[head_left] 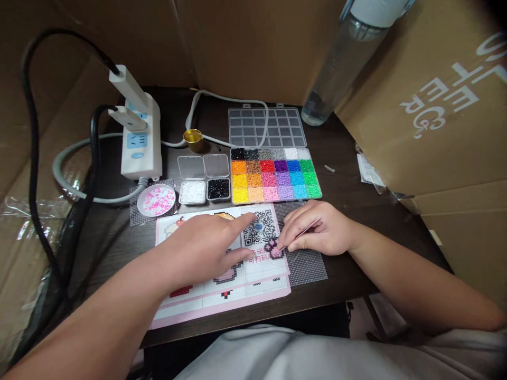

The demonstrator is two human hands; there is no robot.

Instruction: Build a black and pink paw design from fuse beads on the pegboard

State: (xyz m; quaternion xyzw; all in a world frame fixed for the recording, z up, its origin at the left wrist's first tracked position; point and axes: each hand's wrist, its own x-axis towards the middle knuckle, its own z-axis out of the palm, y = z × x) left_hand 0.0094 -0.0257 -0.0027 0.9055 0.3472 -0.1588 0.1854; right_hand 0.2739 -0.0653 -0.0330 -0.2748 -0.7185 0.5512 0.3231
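Observation:
My left hand (206, 245) rests on a pink-bordered pattern sheet (222, 303) under a clear pegboard, with its forefinger stretched toward a printed QR code (259, 227). My right hand (317, 229) is pinched shut on thin tweezers (295, 236), whose tip touches a small pink and black bead figure (274, 248) on the pegboard. A grey mesh pegboard (307, 266) lies under the right hand.
An open compartment box of coloured beads (275, 179) sits behind the hands, beside small boxes of white (192, 192) and black beads (218, 189). A dish of pink beads (156, 200), a power strip (139, 140), a gold cap (193, 139) and a water bottle (340, 63) stand around. Cardboard walls enclose the table.

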